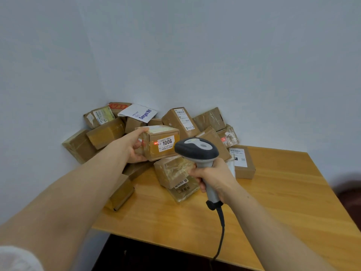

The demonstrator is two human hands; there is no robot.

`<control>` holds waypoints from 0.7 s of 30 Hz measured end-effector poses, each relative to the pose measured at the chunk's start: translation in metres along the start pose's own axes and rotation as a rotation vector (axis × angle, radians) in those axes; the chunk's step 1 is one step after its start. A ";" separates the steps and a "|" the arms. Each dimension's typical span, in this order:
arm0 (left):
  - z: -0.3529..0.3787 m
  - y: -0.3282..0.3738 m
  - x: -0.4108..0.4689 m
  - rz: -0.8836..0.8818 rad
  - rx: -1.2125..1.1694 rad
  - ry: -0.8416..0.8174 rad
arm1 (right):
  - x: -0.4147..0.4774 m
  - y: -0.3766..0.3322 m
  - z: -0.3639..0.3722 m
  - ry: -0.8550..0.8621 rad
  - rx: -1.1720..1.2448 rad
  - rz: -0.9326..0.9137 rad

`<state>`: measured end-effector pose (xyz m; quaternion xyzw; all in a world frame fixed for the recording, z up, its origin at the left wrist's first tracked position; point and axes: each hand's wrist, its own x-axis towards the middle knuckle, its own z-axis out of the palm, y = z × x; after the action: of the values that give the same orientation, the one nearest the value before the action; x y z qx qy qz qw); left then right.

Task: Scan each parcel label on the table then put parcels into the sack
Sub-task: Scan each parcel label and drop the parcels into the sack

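1. Left hand (136, 146) gripping parcel (162, 142) above pile on table (273, 202), label (166, 143) facing scanner (197, 151).
2. Right hand (216, 178) gripping scanner handle; red dot showing beside label.

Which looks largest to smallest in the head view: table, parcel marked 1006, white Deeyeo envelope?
Largest first:
table
parcel marked 1006
white Deeyeo envelope
The envelope lies farther back, so the last two are unsure.
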<state>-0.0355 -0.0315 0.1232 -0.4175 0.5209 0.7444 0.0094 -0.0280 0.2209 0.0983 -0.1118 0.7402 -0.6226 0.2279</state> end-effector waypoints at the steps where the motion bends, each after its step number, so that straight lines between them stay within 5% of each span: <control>1: 0.004 0.000 0.003 -0.001 0.010 -0.006 | -0.001 0.001 -0.002 0.010 0.023 0.003; 10: 0.104 -0.043 0.001 -0.050 0.174 -0.287 | -0.027 0.044 -0.070 0.292 0.461 0.095; 21: 0.375 -0.189 -0.069 -0.047 0.413 -0.604 | -0.147 0.144 -0.308 0.723 0.674 0.146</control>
<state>-0.1350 0.3775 0.0628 -0.1799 0.6241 0.7129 0.2643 -0.0295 0.5837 0.0240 0.2432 0.5355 -0.8084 0.0230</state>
